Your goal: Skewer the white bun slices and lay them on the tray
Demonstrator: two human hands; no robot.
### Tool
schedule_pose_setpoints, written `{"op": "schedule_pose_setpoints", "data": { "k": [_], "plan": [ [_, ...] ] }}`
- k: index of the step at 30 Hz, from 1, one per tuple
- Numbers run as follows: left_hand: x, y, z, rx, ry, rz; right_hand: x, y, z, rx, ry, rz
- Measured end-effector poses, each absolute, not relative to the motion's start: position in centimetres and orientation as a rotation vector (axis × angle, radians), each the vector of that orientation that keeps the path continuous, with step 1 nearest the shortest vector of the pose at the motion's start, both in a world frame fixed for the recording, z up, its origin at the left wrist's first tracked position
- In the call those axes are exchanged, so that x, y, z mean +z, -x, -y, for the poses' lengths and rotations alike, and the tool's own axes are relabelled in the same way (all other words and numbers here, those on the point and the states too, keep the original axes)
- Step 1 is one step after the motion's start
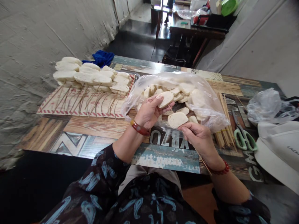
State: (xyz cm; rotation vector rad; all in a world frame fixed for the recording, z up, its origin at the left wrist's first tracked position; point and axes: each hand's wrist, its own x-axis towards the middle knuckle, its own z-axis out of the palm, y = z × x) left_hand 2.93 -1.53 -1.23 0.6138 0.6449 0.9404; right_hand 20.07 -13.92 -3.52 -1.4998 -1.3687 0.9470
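Left hand (153, 109) pinches white oval slice (166, 99); right hand (197, 135) clamps part-hidden wooden skewer (204, 163) through another slice (177, 119). Cropped white cap (277, 155), right edge of table (98, 125).

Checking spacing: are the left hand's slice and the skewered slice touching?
Apart: the head view shows a clear gap between the slice in the left hand and the skewered slice.

Black sleeves (100, 183) with blue paisley, amber-red bangle (139, 128) (smooth, glossy), and red beaded bracelet (221, 171).
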Motion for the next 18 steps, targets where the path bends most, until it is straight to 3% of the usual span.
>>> {"op": "schedule_pose_setpoints", "data": {
  "k": [18],
  "plan": [
    [-1.41, -3.01, 1.75, 0.935, -0.71, -0.625, -3.86, -20.13, 13.96, 0.986, 1.502, 1.357]
  ]
}}
